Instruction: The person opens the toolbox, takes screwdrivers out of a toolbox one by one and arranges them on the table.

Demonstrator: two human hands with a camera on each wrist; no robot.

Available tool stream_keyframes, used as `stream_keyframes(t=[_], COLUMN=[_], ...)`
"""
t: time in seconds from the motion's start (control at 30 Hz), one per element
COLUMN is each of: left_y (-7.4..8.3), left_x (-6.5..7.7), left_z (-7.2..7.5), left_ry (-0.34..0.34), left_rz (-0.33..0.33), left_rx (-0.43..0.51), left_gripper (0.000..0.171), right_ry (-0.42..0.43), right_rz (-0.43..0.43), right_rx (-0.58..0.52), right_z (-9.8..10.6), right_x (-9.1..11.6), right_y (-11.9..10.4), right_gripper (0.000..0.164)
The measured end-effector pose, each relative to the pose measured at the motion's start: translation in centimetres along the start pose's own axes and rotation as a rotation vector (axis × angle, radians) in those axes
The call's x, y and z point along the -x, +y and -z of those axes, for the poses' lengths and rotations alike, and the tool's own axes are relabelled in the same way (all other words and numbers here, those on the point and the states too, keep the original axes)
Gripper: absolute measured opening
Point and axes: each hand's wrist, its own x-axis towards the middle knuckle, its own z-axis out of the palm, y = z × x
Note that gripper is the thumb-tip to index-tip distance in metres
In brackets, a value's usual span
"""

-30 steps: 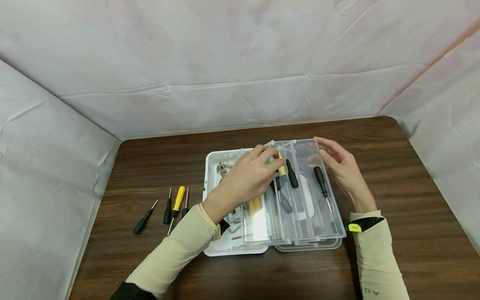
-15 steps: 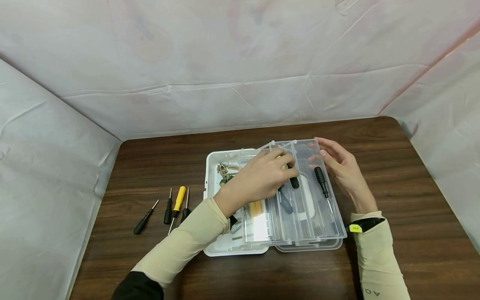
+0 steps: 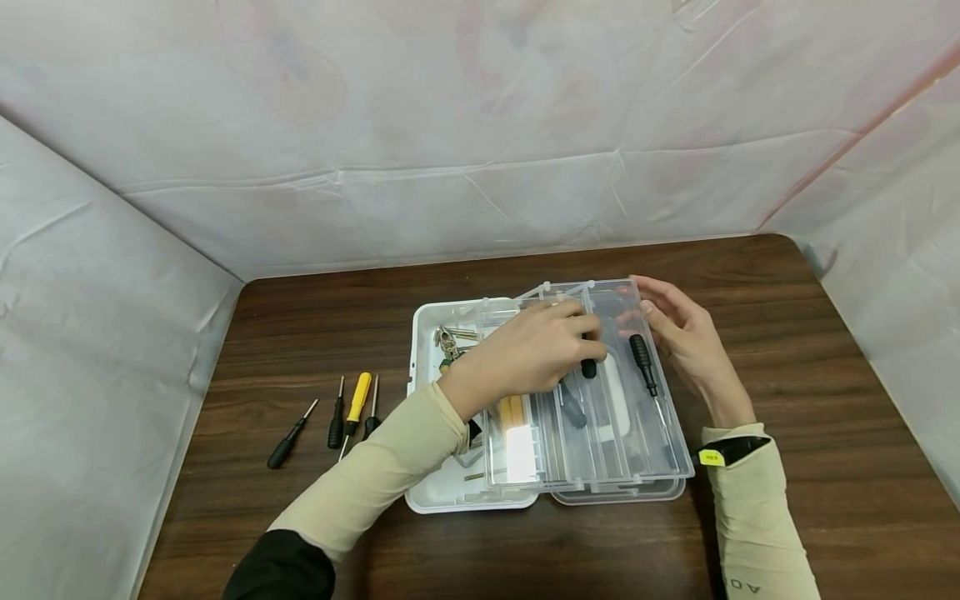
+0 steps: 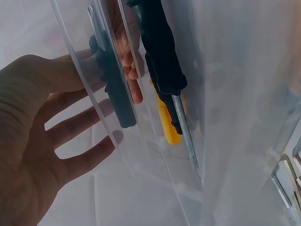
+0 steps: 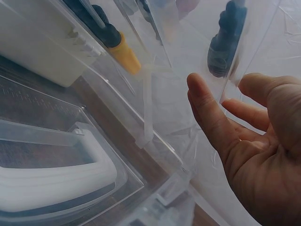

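The person's left hand [image 3: 536, 350] arches over the middle of the clear tray [image 3: 611, 482], fingers bent above a black screwdriver handle [image 3: 588, 368]; I can't tell whether they have closed on it. The right hand [image 3: 682, 342] has the tray's far right corner pinched between thumb and bent fingers.

The tray reaches over the white box [image 3: 415, 400] and its clear lid [image 3: 622, 497]. I can't make out what bears its left side, so should that corner grip slacken, I'd guess it could tip and set the other screwdriver [image 3: 642, 358] sliding. Lifting the black handle crookedly might catch a divider and jerk the tray.

There's bare wood towards the table's [image 3: 810, 400] right edge and far right corner. Towards its left edge, a yellow screwdriver [image 3: 357, 400] and several black ones leave less room under the left sleeve.
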Motion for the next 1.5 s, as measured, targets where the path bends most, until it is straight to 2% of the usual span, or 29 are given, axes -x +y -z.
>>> stream_keyframes(t=[0.17, 0.5, 0.97, 1.27, 1.5], left_y=[-0.4, -0.9, -1.1, -1.1, -1.0], left_x=[-0.2, -0.5, -0.7, -0.6, -0.5], left_z=[0.0, 0.2, 0.3, 0.4, 0.5], left_ry=[0.009, -0.023, -0.082, -0.084, -0.05], left_rz=[-0.034, -0.096, -0.135, -0.138, -0.14], left_rx=[0.018, 0.06, 0.176, 0.153, 0.118], left_gripper=[0.019, 0.02, 0.014, 0.014, 0.012], right_ry=[0.003, 0.007, 0.005, 0.008, 0.008], right_rz=[-0.005, -0.008, -0.007, -0.011, -0.014], right_rx=[0.014, 0.022, 0.016, 0.019, 0.036], right_z=[0.0, 0.1, 0.2, 0.1, 0.1], right_x=[0.0, 0.1, 0.0, -0.1, -0.2], right_y=[0.0, 0.0, 0.1, 0.2, 0.3], right_gripper=[0.046, 0.046, 0.045, 0.045, 0.045])
